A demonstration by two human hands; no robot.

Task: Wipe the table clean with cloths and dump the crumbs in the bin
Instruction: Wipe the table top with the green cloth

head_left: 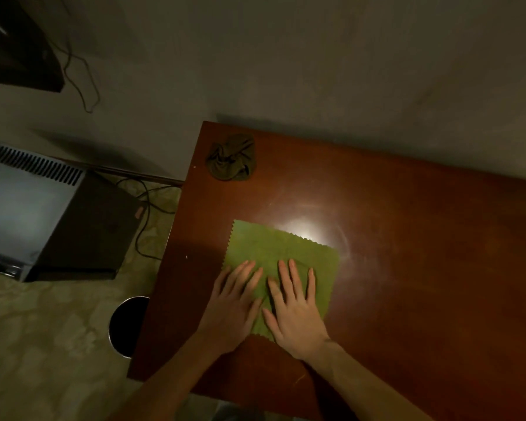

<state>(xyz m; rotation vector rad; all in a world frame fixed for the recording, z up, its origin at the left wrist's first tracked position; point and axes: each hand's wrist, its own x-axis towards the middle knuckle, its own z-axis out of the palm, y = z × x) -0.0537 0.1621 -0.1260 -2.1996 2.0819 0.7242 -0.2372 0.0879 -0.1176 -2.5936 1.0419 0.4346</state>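
Left grip (234, 302), right grip (295, 311) side by side, fingers flat, pressing green cloth (274, 247) near table (407, 238) left edge; bin (128, 326) below that edge, nearer left grip.

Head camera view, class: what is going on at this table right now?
A person presses the left hand and right hand flat, side by side, on a green cloth spread on the wooden table. A second, crumpled cloth lies untouched near the table's far left corner. A dark round bin stands on the floor by the table's left edge.
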